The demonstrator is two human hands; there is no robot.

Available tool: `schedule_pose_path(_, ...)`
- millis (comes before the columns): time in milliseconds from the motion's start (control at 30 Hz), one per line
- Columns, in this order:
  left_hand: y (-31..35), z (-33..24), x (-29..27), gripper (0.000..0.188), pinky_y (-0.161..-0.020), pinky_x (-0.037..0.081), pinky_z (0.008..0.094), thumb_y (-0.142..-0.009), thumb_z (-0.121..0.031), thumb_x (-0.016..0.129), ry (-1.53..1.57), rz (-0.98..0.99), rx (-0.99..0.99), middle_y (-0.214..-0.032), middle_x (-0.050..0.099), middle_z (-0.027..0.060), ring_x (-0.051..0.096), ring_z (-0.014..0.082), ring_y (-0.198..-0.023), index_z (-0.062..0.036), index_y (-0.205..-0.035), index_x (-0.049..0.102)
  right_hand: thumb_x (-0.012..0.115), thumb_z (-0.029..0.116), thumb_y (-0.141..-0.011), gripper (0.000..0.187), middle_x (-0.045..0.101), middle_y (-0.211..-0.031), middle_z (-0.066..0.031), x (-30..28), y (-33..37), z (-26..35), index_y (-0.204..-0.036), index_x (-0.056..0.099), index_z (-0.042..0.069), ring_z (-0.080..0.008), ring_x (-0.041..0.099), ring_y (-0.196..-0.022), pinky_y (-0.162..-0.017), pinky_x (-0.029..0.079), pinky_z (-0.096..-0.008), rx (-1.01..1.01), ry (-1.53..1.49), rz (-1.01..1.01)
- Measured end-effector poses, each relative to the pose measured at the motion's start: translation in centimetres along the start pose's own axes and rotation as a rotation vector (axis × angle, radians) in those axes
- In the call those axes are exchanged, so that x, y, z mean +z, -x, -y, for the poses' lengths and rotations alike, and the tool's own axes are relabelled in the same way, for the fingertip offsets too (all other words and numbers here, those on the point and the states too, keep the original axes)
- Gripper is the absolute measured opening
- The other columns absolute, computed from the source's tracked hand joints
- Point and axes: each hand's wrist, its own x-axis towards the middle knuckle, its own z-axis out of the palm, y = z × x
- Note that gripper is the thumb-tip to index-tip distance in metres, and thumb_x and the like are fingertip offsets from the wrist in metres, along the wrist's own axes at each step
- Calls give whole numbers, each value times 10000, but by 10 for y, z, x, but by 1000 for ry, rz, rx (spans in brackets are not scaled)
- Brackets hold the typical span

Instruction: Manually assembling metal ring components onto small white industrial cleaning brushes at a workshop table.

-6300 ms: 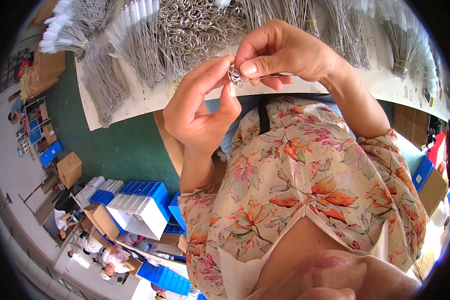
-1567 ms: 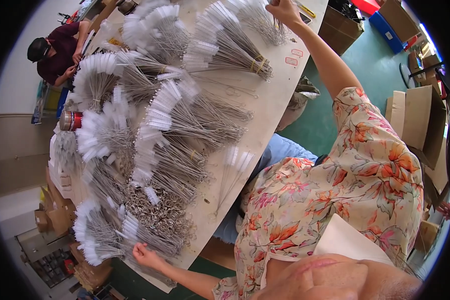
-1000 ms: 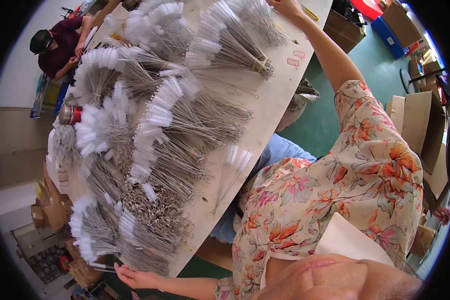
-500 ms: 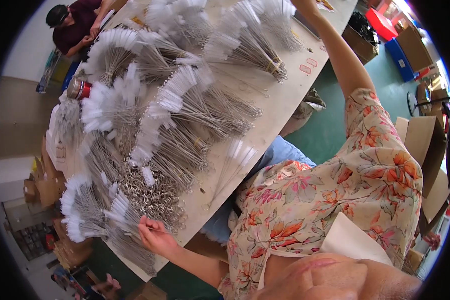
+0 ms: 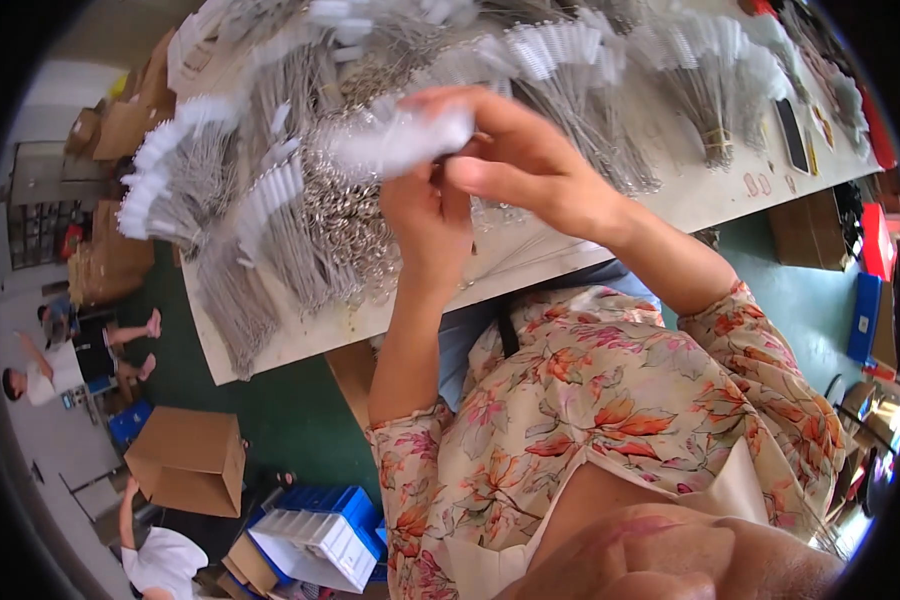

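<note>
Both my hands are raised together in front of me over the white table (image 5: 300,335). My right hand (image 5: 525,160) pinches a blurred white plastic-tipped piece (image 5: 400,140) at its fingertips. Just below it, my left hand (image 5: 425,215) has its fingers curled up against the same piece. Beneath the hands lies a heap of small metal rings (image 5: 345,215). Bundles of thin metal wires with white tips (image 5: 220,190) fan out across the table around them.
More wire bundles (image 5: 710,80) lie at the table's right, beside a dark flat device (image 5: 792,122). Below the table is green floor with a cardboard box (image 5: 185,460), blue and white bins (image 5: 315,530), and other people seated at the left (image 5: 60,350).
My hands were spread far apart, the left at the near table edge and the right reaching far. Now they meet in front of me on a white-tipped piece.
</note>
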Motion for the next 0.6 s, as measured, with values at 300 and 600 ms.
schedule_pose_path(300,48,-14,3,171,-658,507,267,-765,15,669,333,76,-439,-1038,485,110,574,214,-833,-26,-927,634,482,233,-944,248,619,-878,-12,-5,15,-25,-977,617,27,-81,562,-787,-766,481,-223,446,-571,-296)
schedule_pose_path(600,-9,-17,-57,895,-788,448,315,-625,-239,823,49,13,74,-1251,427,146,483,245,-1053,-60,-1351,330,514,199,-932,199,548,-713,7,-16,9,3,-915,598,19,-39,432,-570,-527,365,-185,514,-24,172)
